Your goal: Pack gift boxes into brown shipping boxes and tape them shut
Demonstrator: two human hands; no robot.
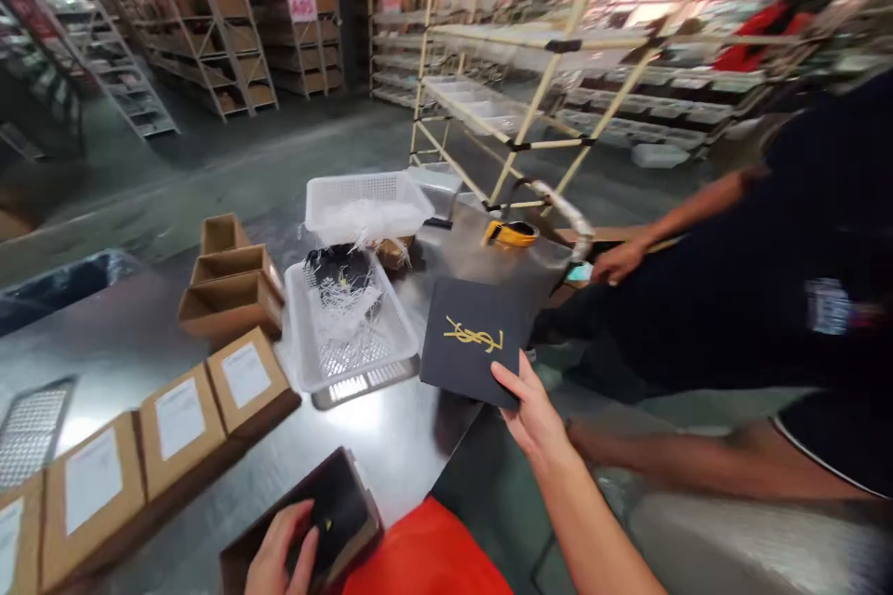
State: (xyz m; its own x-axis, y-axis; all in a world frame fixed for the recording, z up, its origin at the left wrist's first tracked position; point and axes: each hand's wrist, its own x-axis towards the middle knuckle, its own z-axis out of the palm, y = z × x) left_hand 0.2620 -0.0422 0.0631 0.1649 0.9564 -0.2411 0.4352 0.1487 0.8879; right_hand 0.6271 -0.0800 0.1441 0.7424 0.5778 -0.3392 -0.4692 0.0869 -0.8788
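My right hand [534, 414] grips the lower right corner of a flat black square packet [467, 335] with interlaced gold letters, thumb on its face. It is raised over the table's right edge; whether it is a card, a bag or a thin box I cannot tell. At the bottom, my left hand [279, 553] has bent fingers on a black box [339, 511] with a small gold mark. That box sits in an open brown carton [241, 553], and part of the hand's grip is hidden. White shredded filler [349, 311] lies in a white plastic basket [299, 353] beyond.
Labelled brown cartons [181, 423] line the table's left, with open cartons [230, 302] behind. Another white basket [369, 204] stands farther back near a yellow tape roll [512, 234]. A co-worker in dark clothes [739, 270] is close on the right. A pipe rack [516, 149] stands beyond.
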